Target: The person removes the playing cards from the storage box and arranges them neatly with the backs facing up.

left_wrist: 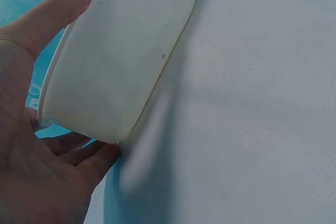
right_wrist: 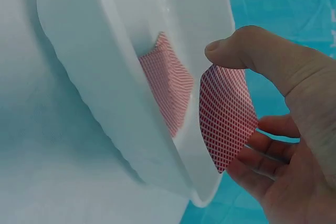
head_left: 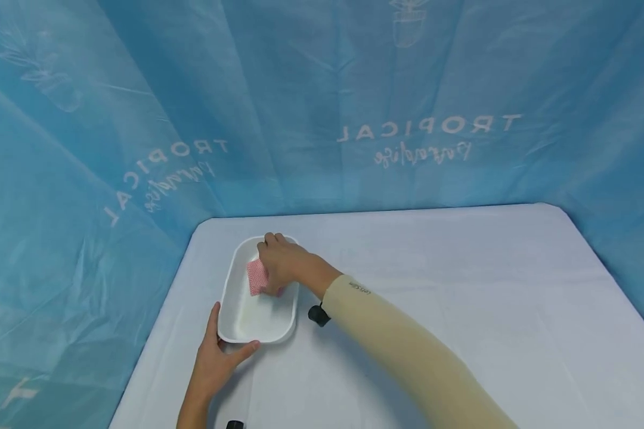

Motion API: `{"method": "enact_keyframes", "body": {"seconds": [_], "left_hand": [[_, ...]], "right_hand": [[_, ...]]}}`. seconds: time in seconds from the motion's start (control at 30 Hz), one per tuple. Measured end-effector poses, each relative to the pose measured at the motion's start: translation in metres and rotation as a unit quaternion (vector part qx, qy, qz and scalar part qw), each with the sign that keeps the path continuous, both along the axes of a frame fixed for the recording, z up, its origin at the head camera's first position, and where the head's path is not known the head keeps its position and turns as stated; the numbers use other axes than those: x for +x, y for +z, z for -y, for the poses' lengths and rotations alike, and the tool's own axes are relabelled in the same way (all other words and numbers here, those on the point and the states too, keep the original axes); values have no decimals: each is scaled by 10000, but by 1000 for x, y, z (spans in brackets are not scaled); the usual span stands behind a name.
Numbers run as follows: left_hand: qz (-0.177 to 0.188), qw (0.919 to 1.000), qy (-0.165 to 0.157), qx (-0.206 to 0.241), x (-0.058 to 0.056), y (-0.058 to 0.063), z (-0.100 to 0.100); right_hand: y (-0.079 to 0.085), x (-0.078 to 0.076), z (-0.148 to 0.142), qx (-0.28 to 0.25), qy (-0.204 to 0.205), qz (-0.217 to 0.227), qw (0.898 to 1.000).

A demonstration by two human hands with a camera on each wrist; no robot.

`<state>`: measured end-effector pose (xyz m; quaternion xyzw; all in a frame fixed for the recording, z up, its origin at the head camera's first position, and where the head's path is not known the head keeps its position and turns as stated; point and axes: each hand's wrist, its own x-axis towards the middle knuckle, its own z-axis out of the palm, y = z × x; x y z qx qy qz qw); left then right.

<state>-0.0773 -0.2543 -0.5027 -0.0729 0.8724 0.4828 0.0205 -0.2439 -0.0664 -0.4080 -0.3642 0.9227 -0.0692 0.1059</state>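
A white rectangular tub (head_left: 254, 319) with rounded corners is at the left part of the table. My left hand (head_left: 216, 357) holds its near left corner, the thumb against the near wall and the fingers round the side, as the left wrist view also shows. Over the far part of the tub is my right hand (head_left: 285, 262). It pinches a thin red-and-white checked piece (right_wrist: 226, 114) between thumb and fingers. A second checked piece (right_wrist: 167, 82), bent or folded, lies inside the tub. Whether these are paper or cloth I cannot tell.
A white cloth covers the table (head_left: 461, 298). Blue printed curtains (head_left: 311, 167) hang close behind and along the sides. A black wrist device (head_left: 318, 315) sits under the right wrist, and another black piece (head_left: 235, 424) shows by the left forearm at the bottom edge.
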Motion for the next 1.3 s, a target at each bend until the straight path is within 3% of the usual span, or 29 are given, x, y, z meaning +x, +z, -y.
{"method": "enact_keyframes", "body": {"seconds": [0.17, 0.3, 0.6, 0.93, 1.3], "left_hand": [[96, 9998, 18, -147, 4, 1, 4], [-35, 10000, -69, -51, -1, -1, 0], [-66, 9999, -77, 52, -3, 1, -3], [48, 10000, -59, -8, -1, 6, -2], [87, 9998, -18, -173, -3, 6, -4]], "right_hand": [[10, 0, -11, -325, 153, 106, 9993], [15, -5, -28, -342, 68, 20, 9994], [11, -10, -40, -197, 193, -87, 9996], [9, -14, -51, -258, -12, 204, 9995], [11, -28, -74, -282, -108, 154, 9994]]}}
